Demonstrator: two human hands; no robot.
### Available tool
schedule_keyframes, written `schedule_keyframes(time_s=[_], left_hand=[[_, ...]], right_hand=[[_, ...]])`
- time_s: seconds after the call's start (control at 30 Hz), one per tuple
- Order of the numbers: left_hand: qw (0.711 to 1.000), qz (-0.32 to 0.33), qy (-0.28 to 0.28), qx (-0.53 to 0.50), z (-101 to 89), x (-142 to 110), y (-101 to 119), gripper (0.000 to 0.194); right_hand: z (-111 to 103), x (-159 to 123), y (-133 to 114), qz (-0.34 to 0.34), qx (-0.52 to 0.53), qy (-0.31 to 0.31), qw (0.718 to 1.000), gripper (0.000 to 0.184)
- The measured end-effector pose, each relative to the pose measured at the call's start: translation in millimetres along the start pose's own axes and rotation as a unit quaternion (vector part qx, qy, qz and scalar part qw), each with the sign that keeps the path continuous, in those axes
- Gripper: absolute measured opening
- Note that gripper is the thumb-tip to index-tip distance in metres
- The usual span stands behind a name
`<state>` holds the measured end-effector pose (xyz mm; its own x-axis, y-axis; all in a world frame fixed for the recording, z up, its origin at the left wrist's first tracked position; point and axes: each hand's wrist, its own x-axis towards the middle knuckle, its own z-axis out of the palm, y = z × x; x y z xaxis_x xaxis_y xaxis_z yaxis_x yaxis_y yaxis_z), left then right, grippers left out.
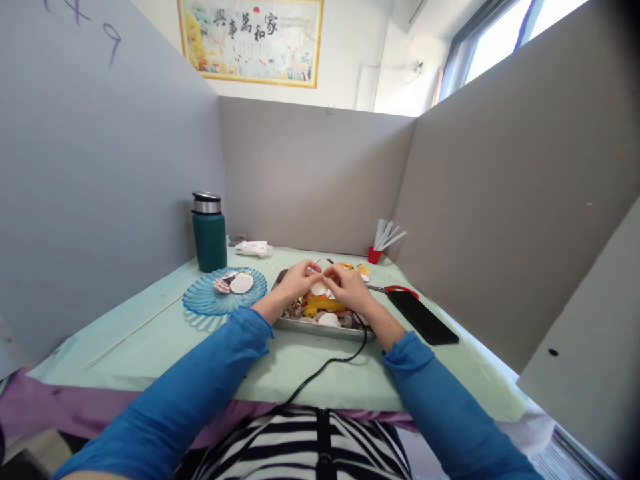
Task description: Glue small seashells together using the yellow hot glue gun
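Note:
Both my hands hover over a metal tray [320, 328] filled with shells and a yellow piece [320, 305]. My left hand [296, 280] is closed in a pinch, and a thin stick pokes out past its fingertips. My right hand [345, 285] is also closed, its fingertips meeting the left ones over a white shell [319, 289]. What exactly each hand grips is too small to make out. Blue sleeves cover both forearms.
A blue glass plate [210, 303] with shells lies left of the tray, and behind it stands a green thermos [209, 233]. A black phone [423, 317], red-handled scissors [400, 289] and a red cup of sticks [375, 253] are on the right. Grey partitions enclose the table. A black cable [320, 368] runs toward me.

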<state>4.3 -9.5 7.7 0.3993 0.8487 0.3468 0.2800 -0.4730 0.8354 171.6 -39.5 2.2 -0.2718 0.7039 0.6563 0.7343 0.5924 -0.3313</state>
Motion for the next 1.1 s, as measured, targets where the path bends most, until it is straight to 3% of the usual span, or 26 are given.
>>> schedule_keyframes(time_s=[0.33,0.73,1.1], left_hand=[[1.0,-0.017,-0.024,-0.011,-0.1,1.7,-3.7,0.028],[1.0,0.012,0.021,0.014,-2.9,2.7,-5.1,0.023],[1.0,0.021,0.004,0.0,-3.3,2.9,-7.0,0.025]], right_hand=[[0.8,-0.2,1.8,-0.004,-0.006,0.013,1.0,0.015],[0.3,-0.4,-1.0,-0.011,0.013,0.026,1.0,0.016],[0.5,0.0,0.5,-0.012,0.025,0.025,0.999,0.017]])
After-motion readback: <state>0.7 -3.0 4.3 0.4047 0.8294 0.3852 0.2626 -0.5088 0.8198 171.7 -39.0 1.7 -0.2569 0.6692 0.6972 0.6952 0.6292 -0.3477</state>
